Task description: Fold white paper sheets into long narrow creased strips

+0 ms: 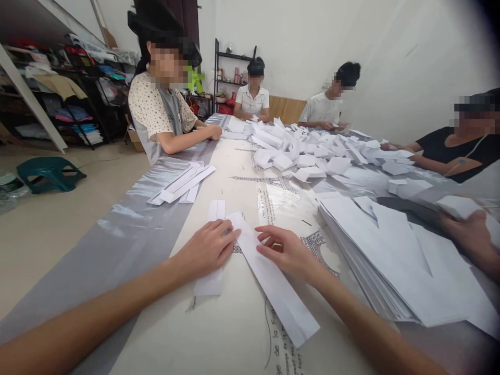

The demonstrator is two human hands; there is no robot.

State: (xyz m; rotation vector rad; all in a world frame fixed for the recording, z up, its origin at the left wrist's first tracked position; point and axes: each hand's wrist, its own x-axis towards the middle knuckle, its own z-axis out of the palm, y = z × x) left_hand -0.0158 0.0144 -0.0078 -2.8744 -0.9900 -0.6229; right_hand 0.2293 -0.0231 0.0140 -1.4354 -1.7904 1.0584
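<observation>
A long folded white paper strip (273, 278) lies slantwise on the table before me. My left hand (209, 245) has its fingers bent and pressed together on the strip's upper left edge, holding it against the table. Beneath that hand is a second, narrower paper strip (209, 284), its two ends showing above and below. My right hand (283, 250) hovers at the long strip's right edge, fingers curved and thumb apart from the index finger, with nothing visible between them. Further up on the left, several folded strips (185, 182) lie in a loose pile.
At right stands a thick stack of white sheets (390, 260), with another person's hand (471, 239) beside it. A big heap of folded papers (304, 148) covers the far table. Several people sit around it. A green stool (50, 172) stands on the floor at left.
</observation>
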